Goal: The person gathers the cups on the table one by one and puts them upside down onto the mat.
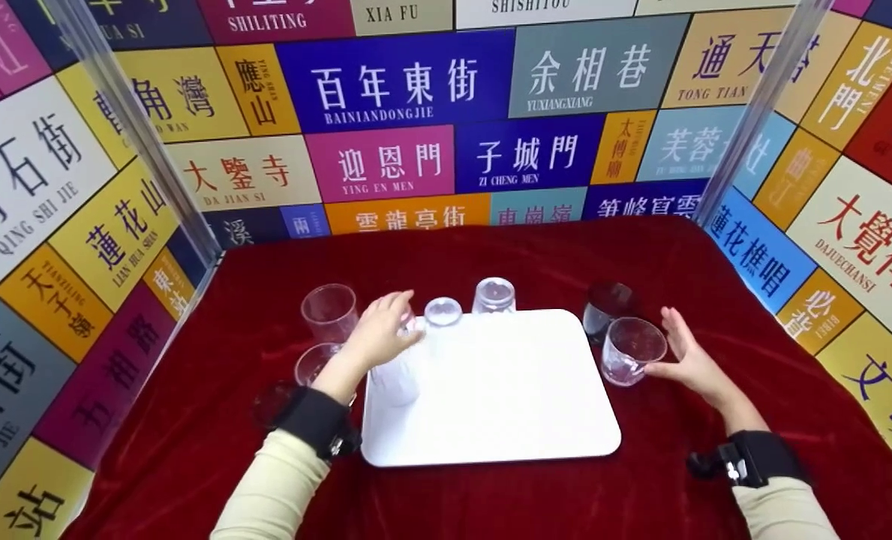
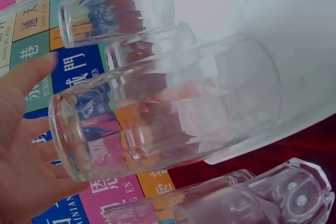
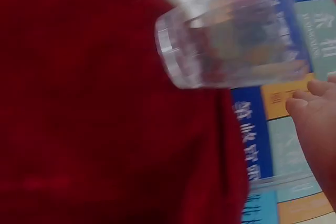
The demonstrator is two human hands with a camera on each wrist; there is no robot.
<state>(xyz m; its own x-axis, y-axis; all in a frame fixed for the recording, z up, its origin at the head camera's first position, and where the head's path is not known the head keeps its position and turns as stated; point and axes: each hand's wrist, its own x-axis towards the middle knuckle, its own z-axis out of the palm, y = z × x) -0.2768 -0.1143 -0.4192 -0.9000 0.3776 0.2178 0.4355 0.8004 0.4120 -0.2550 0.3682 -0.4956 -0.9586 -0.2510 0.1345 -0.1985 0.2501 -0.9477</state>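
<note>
My left hand (image 1: 385,330) is at the rim of a tall clear glass (image 1: 397,386) standing on the left part of a white tray (image 1: 502,390). In the left wrist view the thumb is apart from this glass (image 2: 173,114), and the fingers (image 2: 39,166) are loosely spread by its rim; whether they touch it is unclear. On the right, my right hand (image 1: 689,364) has its thumb and fingers spread beside a short clear glass (image 1: 633,360) off the tray. The right wrist view shows a gap between that glass (image 3: 231,40) and the visible fingers (image 3: 310,95).
Left of the tray are two clear glasses (image 1: 329,311) and a dark one (image 1: 271,405), partly behind the left arm. Along its far edge stand a small clear glass (image 1: 443,311) and a faceted glass (image 1: 495,296). A dark glass (image 1: 609,300) is behind the short one. Red cloth (image 1: 506,502) covers the table.
</note>
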